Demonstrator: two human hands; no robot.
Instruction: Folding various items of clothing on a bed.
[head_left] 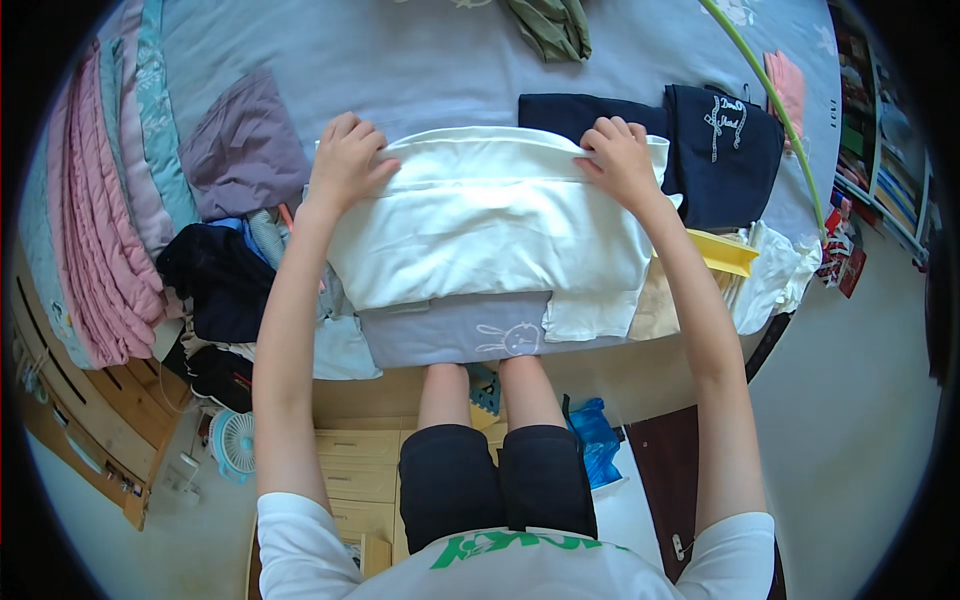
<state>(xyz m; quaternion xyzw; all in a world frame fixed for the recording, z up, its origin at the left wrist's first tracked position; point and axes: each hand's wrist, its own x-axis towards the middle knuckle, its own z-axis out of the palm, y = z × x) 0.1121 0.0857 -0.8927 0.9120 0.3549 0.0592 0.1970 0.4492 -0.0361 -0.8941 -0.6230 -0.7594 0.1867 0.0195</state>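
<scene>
A white shirt point(490, 235) lies spread on the bed in front of me, its near edge wrinkled and a sleeve-like flap at the lower right. My left hand point(352, 165) pinches the far left end of its folded top edge. At the far right end, my right hand point(617, 160) grips the same edge with bent fingers. Between the hands the edge rises in a shallow arc. Folded dark navy clothing point(725, 160) sits just beyond my right hand. Left of my left hand is a crumpled purple garment point(245, 145).
A folded pink quilt point(95, 220) and a black garment point(220, 280) are on the left. To the right are a yellow plastic holder point(725, 252) and white crumpled cloth point(775, 275). A green stalk-like rod point(765, 85) slants across the bed's right side. An olive cloth point(552, 28) lies far off.
</scene>
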